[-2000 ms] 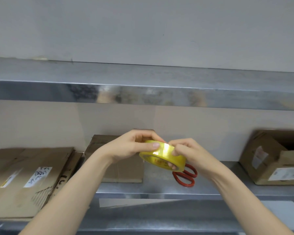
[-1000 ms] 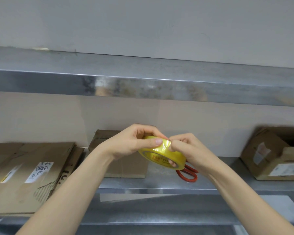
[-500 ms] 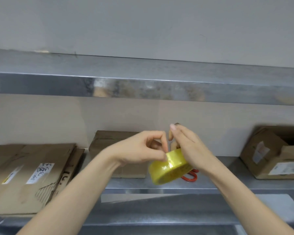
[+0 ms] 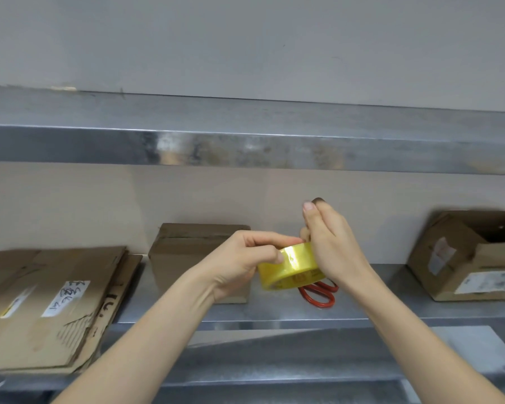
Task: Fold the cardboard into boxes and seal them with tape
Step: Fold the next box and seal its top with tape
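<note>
Steel shelf, tape roll between both hands above its edge

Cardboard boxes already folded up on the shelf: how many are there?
2. One closed box stands behind the left hand; one open box sits at the far right. The stack at left is flat cardboard; more may lie outside the frame.

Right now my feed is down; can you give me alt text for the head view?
Two bare hands hold a yellow roll of packing tape over a steel shelf: the left hand grips it, the right hand picks at its top edge. Red-handled scissors lie behind, flattened brown cardboard left, a closed cardboard box centre, an open cardboard box right.
</note>
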A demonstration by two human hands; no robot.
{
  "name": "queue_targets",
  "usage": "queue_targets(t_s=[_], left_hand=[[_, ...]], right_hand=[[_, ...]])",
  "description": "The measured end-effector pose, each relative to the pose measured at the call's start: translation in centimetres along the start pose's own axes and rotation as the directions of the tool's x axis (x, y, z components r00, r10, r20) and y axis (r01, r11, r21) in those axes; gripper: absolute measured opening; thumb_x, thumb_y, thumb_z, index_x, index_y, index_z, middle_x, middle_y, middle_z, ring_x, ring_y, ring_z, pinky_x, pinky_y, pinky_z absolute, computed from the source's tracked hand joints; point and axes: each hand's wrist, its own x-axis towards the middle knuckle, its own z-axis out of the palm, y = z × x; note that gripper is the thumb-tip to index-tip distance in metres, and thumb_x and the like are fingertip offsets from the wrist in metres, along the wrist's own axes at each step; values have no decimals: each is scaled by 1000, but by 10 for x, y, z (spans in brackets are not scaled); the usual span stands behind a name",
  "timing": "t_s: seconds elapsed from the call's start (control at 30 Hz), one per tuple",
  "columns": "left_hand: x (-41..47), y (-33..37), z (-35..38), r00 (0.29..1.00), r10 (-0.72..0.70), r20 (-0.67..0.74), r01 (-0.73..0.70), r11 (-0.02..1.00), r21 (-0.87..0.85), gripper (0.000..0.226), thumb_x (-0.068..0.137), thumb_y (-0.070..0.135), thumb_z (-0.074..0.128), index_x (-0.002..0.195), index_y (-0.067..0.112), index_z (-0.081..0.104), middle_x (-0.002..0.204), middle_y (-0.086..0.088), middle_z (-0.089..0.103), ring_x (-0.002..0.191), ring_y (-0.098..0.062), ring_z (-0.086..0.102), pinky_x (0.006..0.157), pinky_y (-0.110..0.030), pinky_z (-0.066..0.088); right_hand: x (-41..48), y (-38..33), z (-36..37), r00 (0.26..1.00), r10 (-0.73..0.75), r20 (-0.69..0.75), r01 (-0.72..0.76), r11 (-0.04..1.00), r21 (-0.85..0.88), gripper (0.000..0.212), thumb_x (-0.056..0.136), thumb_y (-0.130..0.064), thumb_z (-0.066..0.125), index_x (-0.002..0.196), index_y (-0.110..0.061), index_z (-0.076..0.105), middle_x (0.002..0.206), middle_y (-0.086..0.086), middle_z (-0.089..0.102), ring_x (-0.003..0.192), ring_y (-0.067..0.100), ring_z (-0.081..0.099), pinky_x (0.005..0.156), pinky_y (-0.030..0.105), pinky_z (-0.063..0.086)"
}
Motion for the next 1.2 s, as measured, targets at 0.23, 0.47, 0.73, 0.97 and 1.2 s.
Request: queue_targets(t_s=[0.23,0.47,0.73,0.97,1.2], left_hand=[[-3,2,5,999,-27,-47,27,1000,-12,27,65,5,63,82,17,80,84,-4,74,78,-10,66,73,-19,53],[-6,5,7,995,-54,-82,55,998,9,24,64,6,66,79,18,80,84,-6,73,81,-13,65,83,-26,51],[-7,11,3,997,-58,-48,59,998,8,24,71,-6,72,75,17,80,76,-3,72,72,-9,66,74,-19,52],[-6,7,-2,999,-49,1,49,999,-23,31,70,5,64,97,11,77,94,-8,74,86,-11,67,77,-19,53],[-4,7,5,997,2,-83,2,998,55,34,84,-11,59,77,15,80,76,0,73,74,-4,65,68,-14,49]], right_hand=[[-3,4,3,1000,-3,-27,3,1000,-23,38,105,-23,34,67,-20,27,48,-12,32,54,13,29,55,34,25],[-10,-1,5,997,-45,-57,37,990,-138,37,104,-23,34,68,-17,28,56,0,36,56,20,34,57,48,35],[-17,-13,5,990,-122,-65,103,964,-246,36,103,-19,36,67,-17,27,54,0,35,56,28,37,59,47,32],[-4,-9,1,999,-25,-39,20,994,-108,37,102,-20,36,67,-17,27,61,3,35,59,17,34,58,47,34],[-10,-8,2,997,-52,-61,39,978,-204,37,102,-20,35,66,-16,26,57,0,32,55,14,31,55,44,30]])
